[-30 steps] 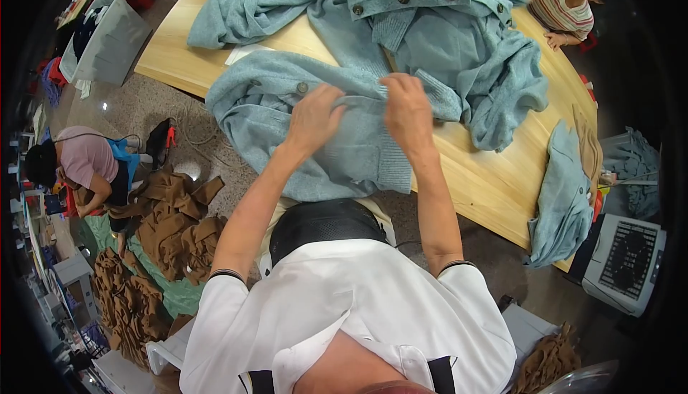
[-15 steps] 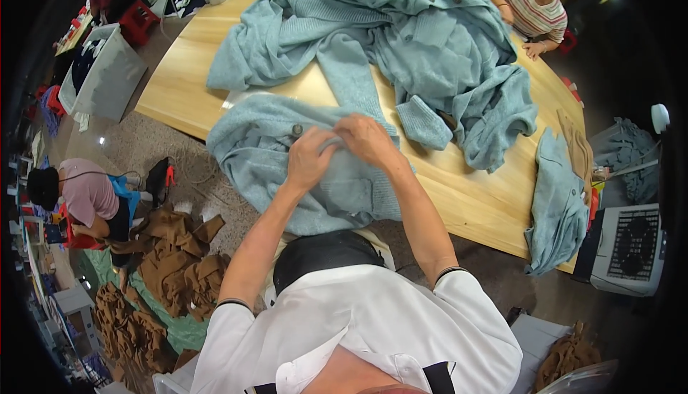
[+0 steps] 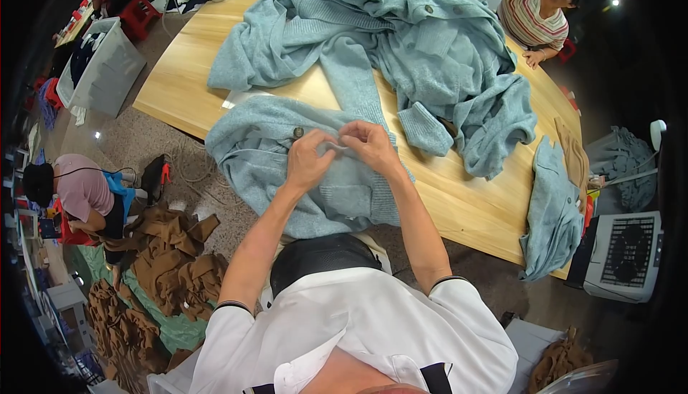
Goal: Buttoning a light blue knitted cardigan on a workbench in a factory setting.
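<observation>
View from above my head, looking down at both of my hands. My left hand (image 3: 309, 156) and my right hand (image 3: 369, 143) meet at the middle of a light blue cardigan (image 3: 287, 172) that lies on the near edge of the wooden tabletop (image 3: 473, 208), part of it hanging over that edge toward me. Both hands are closed, fingertips pinching a small fold of the knit between them; the two hands touch or nearly touch. A dark button (image 3: 298, 132) sits on the cardigan just beside my left fingers. Farther across the tabletop lies a heap of blue knitwear (image 3: 423, 43) of the same colour, one sleeve reaching down close to my right hand. Another blue garment (image 3: 552, 215) hangs over the right edge of the tabletop. A person in a striped top (image 3: 530, 14) stands at the far side with a hand on the heap. On the floor to my left lie brown fabric pieces (image 3: 172, 265), and a person in pink (image 3: 79, 190) crouches beside them.
</observation>
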The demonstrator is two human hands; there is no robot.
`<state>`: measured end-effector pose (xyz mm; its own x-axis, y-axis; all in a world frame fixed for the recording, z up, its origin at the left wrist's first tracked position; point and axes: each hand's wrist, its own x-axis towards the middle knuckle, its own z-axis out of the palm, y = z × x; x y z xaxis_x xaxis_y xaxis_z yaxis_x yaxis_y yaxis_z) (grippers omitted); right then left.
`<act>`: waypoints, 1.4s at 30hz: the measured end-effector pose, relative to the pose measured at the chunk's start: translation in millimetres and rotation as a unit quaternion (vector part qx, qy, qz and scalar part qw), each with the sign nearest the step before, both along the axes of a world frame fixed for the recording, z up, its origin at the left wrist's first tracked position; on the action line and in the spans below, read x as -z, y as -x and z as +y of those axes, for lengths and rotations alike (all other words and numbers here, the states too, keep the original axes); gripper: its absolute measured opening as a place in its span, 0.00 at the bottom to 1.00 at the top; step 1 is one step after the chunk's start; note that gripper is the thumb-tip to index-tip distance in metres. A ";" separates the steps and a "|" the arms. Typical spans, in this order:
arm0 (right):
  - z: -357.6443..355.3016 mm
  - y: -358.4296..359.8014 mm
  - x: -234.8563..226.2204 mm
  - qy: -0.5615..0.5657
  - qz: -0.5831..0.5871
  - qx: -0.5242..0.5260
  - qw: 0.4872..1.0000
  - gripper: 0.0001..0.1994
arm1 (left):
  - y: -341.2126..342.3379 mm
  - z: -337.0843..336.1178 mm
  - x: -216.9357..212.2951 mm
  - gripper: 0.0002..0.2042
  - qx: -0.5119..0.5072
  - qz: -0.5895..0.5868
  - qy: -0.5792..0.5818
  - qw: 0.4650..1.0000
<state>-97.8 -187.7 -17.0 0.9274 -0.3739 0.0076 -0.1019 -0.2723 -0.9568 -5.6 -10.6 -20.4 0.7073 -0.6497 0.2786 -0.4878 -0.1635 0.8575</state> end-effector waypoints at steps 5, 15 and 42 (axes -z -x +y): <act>5.8 1.7 -10.0 0.031 0.038 0.000 0.999 0.10 | -2.8 4.9 0.9 0.11 0.005 0.035 0.004 0.999; 6.1 6.5 -1.9 -0.051 0.014 0.017 0.998 0.09 | -0.1 3.8 -2.7 0.12 -0.003 0.035 -0.004 0.999; 13.1 20.3 1.1 0.175 -0.113 -0.017 0.978 0.13 | -4.7 10.7 1.2 0.12 0.065 -0.080 -0.001 0.995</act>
